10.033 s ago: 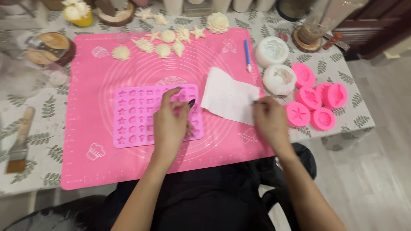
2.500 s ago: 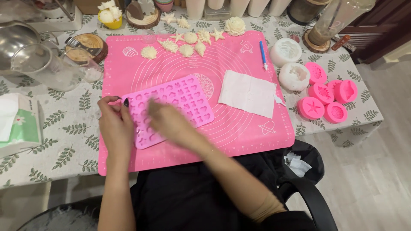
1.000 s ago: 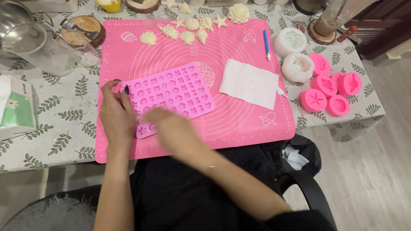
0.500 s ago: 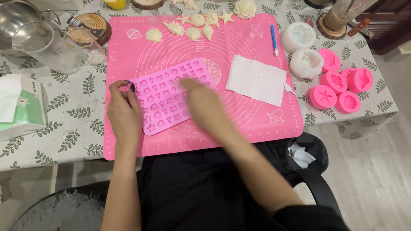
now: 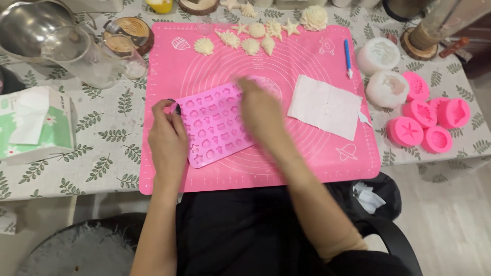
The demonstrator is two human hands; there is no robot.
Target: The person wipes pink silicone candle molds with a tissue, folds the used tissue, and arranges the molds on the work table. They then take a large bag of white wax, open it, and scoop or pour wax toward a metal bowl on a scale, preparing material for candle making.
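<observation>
A pink flat mould tray (image 5: 215,125) with many small shaped cavities lies tilted on the large pink mat (image 5: 307,153). My left hand (image 5: 166,140) pinches the tray's near-left corner between thumb and fingers. My right hand (image 5: 261,110) is blurred and lies flat over the tray's far right end, palm down; whether it holds anything cannot be seen. A white paper sheet (image 5: 325,106) rests on the mat to the right of the tray.
Cream shell and star casts (image 5: 250,38) line the mat's far edge, with a blue tool (image 5: 347,57) beside them. Two white round moulds (image 5: 386,89) and several pink round moulds (image 5: 424,122) sit at right. A glass jug (image 5: 87,56), metal bowl (image 5: 23,28) and tissue box (image 5: 33,122) stand left.
My right hand has swept across the tray from its near left part toward its far right end. My left hand has kept its pinch on the corner. The view has shifted.
</observation>
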